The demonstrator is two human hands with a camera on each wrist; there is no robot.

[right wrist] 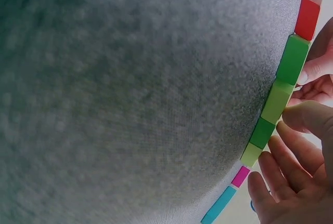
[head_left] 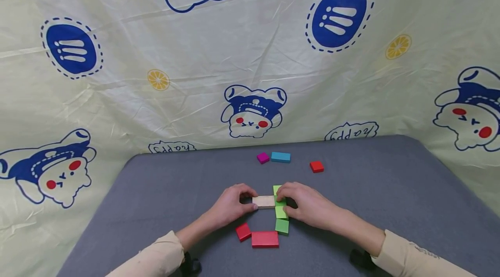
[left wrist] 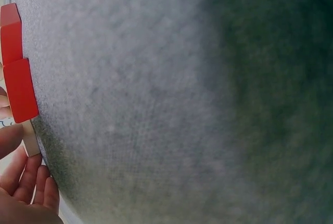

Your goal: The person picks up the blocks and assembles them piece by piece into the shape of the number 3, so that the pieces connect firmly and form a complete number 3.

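A pale wooden block lies flat on the cloth, its right end against a row of green blocks. My left hand grips its left end between thumb and fingers. My right hand holds a dark green block, second from the far end of the row, with the thumb beside a light green block. Another light green block is partly covered by my right fingers. The nearest block of the row is green and slightly turned. In the left wrist view, the wooden block shows between thumb and fingers.
A long red block lies at the near end, with a tilted smaller red block at its left. Farther back on the grey tabletop are a magenta block, a blue block and a red block. A printed curtain hangs behind.
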